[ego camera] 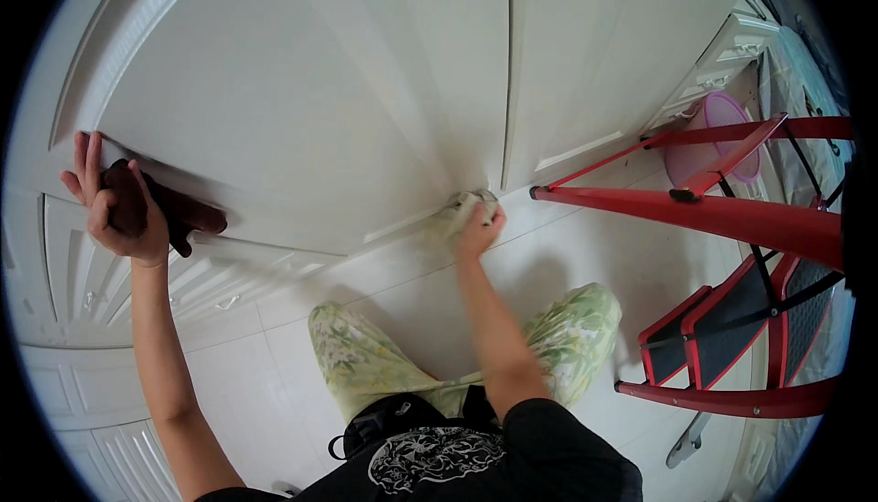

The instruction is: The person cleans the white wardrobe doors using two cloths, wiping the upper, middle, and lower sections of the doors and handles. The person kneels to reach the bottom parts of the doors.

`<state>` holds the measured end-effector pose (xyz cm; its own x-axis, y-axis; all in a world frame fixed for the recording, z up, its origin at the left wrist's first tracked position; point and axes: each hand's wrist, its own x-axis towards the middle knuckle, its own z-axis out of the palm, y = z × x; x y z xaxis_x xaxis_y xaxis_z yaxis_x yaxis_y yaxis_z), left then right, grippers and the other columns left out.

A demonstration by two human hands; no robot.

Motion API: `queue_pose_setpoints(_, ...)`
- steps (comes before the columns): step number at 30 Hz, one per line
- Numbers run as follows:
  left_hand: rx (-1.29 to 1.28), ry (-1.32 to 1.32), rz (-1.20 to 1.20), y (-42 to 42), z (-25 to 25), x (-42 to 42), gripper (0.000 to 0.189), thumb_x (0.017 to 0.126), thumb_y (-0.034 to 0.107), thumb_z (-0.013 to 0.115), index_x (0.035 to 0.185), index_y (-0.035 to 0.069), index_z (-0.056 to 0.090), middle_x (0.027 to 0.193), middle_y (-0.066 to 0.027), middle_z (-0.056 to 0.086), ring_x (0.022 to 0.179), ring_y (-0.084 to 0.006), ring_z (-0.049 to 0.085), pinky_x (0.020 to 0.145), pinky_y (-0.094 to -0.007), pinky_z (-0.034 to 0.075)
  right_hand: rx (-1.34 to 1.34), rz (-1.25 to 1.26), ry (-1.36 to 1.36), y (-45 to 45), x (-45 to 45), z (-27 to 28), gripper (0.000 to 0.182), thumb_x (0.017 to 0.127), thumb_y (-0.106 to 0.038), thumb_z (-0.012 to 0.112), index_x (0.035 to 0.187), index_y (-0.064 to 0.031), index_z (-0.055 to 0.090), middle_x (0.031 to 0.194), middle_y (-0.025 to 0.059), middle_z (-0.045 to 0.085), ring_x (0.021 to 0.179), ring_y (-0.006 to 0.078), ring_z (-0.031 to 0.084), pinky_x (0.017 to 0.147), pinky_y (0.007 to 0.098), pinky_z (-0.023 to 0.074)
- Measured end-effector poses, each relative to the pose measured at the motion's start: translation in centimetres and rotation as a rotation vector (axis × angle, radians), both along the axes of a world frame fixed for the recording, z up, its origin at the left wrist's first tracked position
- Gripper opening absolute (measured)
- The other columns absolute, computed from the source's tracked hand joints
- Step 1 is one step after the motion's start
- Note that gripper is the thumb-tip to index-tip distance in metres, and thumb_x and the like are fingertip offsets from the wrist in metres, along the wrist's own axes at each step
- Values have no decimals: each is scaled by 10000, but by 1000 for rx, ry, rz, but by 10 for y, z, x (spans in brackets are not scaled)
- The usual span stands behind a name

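My left hand (130, 214) is raised at the left against the white cabinet, holding a dark brown cloth (185, 210) that hangs beside the panel; some fingers are spread. Lower down and to the right, my right hand (482, 228) grips a crumpled pale cloth (473, 207). That cloth touches the bottom edge of the large white panelled door (309, 90), near the floor and just left of the vertical gap between two doors.
A red folding stepladder (686, 210) with black treads stands at the right. Behind it is a pink basket (713, 138). A grey slipper (686, 444) lies on the tiled floor (226, 392) by the ladder. White drawers (212, 289) with handles are at the left.
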<state>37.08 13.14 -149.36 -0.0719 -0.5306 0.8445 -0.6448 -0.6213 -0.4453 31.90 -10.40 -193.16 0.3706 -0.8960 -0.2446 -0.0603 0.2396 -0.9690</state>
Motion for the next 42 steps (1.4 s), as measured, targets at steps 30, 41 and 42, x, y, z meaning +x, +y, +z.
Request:
queue_pose_setpoints(30, 41, -48, -10, 8, -8, 9, 360, 832, -120, 550, 759, 75, 256, 1264, -293, 554, 1259, -495, 451, 1134, -584, 99, 1135, 396, -486, 12, 1, -97, 366, 989, -313, 347, 1210, -83, 528, 1180, 95, 564, 1074, 258, 542, 920, 398, 488)
queue_pose_setpoints(41, 45, -21, 97, 13, -5, 7, 372, 819, -107, 546, 667, 80, 263, 1266, -277, 564, 1270, -481, 449, 1137, -580, 92, 1156, 276, -318, 5, 14, -126, 216, 931, -136, 445, 1056, -26, 581, 1084, 91, 595, 1012, 252, 569, 852, 392, 502)
queue_pose_setpoints(42, 47, -25, 71, 11, -5, 8, 368, 818, -104, 550, 669, 79, 267, 1262, -278, 567, 1271, -480, 449, 1137, -579, 92, 1158, 204, -368, -17, 18, -129, 211, 927, -142, 446, 1027, -24, 590, 1059, 88, 600, 994, 256, 577, 841, 394, 506)
